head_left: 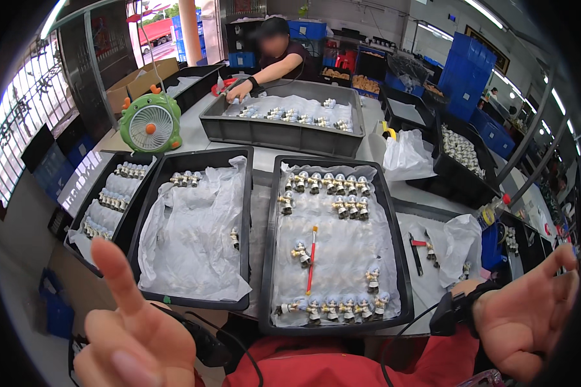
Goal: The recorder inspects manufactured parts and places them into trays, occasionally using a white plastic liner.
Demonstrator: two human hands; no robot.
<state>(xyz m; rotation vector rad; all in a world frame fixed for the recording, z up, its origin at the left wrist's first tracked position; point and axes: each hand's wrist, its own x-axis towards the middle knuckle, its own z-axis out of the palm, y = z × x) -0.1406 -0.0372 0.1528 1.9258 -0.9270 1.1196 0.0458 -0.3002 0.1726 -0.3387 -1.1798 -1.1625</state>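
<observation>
My left hand (134, 332) is raised at the lower left, its index finger pointing up and other fingers partly curled, with nothing in it. At the right edge my right hand (524, 316) shows its palm, fingers apart and holding nothing; its fingertips blend into the dark rim. Between them, in a paper-lined black tray (401, 284), small white-and-blue figurines (329, 184) stand in rows. A red-handled paintbrush (312, 261) lies beside a lone figurine (300, 253). The black tray on the left (246, 213) holds white paper and a few figurines (186, 179).
A grey tray (277, 137) of figurines stands farther back, with another person's hand (240, 91) at it. A green fan (150, 122) stands left. Pliers (416, 253), a plastic bag (408, 155) and a black bin of parts (461, 151) are on the right.
</observation>
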